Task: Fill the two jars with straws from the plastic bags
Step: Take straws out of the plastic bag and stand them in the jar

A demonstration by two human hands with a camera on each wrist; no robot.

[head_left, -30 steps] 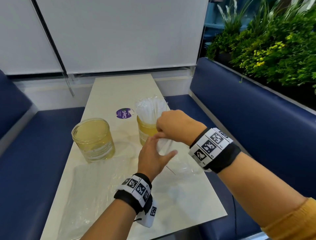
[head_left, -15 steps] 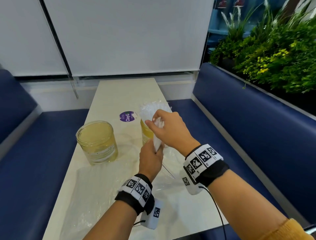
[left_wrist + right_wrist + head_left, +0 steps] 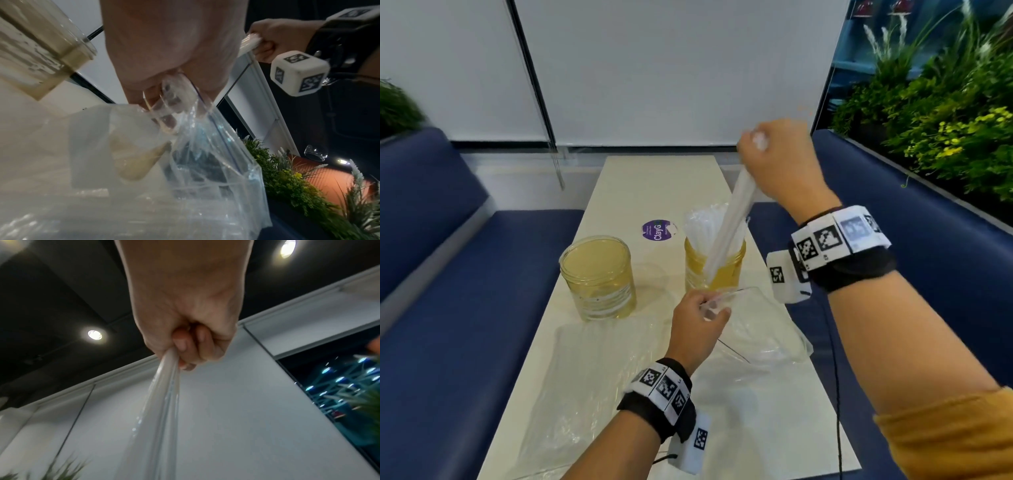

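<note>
Two yellowish glass jars stand on the cream table (image 3: 619,185). The left jar (image 3: 599,277) holds no straws; the right jar (image 3: 714,270) is packed with clear straws. My right hand (image 3: 774,161) is raised above the right jar and grips a bundle of clear straws (image 3: 729,222) near their top ends, seen close in the right wrist view as straws (image 3: 162,395) slanting down from the fist (image 3: 185,340). My left hand (image 3: 698,325) pinches the mouth of a clear plastic bag (image 3: 763,329) on the table; the bag (image 3: 205,154) hangs from its fingers (image 3: 164,113).
A second flattened clear bag (image 3: 585,387) lies on the near left of the table. A purple sticker (image 3: 658,230) sits behind the jars. Blue bench seats (image 3: 465,308) flank the table on both sides, and a green planter (image 3: 945,137) tops the right bench back.
My right hand has risen from the bag's mouth to well above the right jar, drawing the straw bundle out. My left hand stays on the bag's opening.
</note>
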